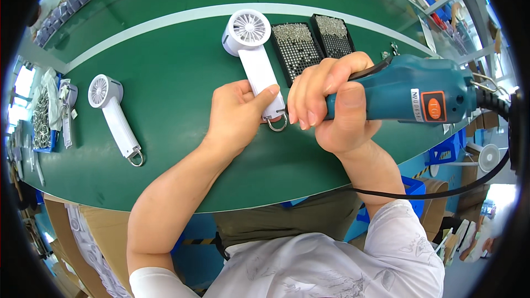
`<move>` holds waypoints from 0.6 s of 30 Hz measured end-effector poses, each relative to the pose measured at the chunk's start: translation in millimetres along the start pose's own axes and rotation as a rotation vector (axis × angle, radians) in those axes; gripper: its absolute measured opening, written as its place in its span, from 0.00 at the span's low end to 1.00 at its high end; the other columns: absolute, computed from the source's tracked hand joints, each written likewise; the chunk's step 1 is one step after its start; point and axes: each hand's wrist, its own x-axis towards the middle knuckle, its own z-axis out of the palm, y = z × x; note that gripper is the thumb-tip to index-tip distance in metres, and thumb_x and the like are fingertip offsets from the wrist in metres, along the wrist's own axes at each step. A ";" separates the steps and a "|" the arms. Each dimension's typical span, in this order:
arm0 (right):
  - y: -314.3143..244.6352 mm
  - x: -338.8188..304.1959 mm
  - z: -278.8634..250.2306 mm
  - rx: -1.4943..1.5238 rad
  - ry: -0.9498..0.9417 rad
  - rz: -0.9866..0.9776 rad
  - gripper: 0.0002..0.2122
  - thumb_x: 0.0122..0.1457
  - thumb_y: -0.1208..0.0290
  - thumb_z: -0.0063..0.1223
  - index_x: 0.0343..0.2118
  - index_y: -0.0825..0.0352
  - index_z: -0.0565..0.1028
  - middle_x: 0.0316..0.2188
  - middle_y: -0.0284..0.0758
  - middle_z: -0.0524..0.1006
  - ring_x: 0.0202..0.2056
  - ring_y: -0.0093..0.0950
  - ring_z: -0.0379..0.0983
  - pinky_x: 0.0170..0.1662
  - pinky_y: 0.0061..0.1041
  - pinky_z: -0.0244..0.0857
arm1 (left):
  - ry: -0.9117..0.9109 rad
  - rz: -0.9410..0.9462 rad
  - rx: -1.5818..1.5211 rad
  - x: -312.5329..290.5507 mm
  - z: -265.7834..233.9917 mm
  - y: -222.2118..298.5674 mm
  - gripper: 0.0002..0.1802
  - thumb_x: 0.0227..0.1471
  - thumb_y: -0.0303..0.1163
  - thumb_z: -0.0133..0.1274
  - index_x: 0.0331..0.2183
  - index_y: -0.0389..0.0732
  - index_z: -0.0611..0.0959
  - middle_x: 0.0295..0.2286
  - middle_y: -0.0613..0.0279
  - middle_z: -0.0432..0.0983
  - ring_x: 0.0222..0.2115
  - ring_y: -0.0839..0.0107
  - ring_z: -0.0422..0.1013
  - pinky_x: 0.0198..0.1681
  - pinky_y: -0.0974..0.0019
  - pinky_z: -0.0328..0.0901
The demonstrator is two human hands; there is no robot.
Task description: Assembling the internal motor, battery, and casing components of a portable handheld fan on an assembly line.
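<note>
My left hand (238,111) grips the lower handle of a white handheld fan (259,72), thumb on top. The fan lies on the green table with its round grille at the far end and a metal ring at the near end. In my right hand (337,99) is a teal electric screwdriver (414,89), held sideways with its front end toward the ring end of the handle. My fingers hide most of that front end, so I cannot tell whether its bit touches the fan. A second white handheld fan (116,118) lies apart on the left.
Two black screw trays (296,49) (333,36) holding small silver screws stand beyond my right hand. The screwdriver's black cord (441,193) loops down at the right. At the far left are a blue bin (44,124) of metal rings and another white fan (67,113). A white strip crosses the green table (182,182).
</note>
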 end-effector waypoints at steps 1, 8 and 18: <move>1.4 -1.2 0.9 0.011 0.009 0.003 0.12 0.73 0.58 0.48 0.40 0.62 0.66 0.18 0.31 0.68 0.16 0.24 0.64 0.21 0.28 0.67 | 0.005 0.009 0.003 -0.3 -0.3 -1.4 0.13 0.63 0.27 0.59 0.41 0.23 0.82 0.30 0.53 0.84 0.26 0.72 0.80 0.29 0.69 0.75; -1.9 -6.1 2.3 -0.003 -0.009 -0.015 0.12 0.72 0.61 0.51 0.45 0.65 0.67 0.15 0.32 0.68 0.15 0.25 0.65 0.21 0.30 0.67 | 0.010 0.068 -0.040 -2.5 1.8 -9.3 0.11 0.62 0.27 0.59 0.39 0.25 0.84 0.28 0.55 0.85 0.24 0.74 0.79 0.27 0.70 0.73; -75.2 32.2 -32.6 0.039 0.396 0.233 0.06 0.62 0.76 0.62 0.36 0.74 0.78 0.14 0.32 0.71 0.10 0.21 0.64 0.14 0.26 0.63 | 0.369 0.536 1.003 -52.8 -5.5 8.7 0.15 0.51 0.35 0.66 0.29 0.30 0.84 0.18 0.52 0.80 0.18 0.63 0.78 0.24 0.60 0.69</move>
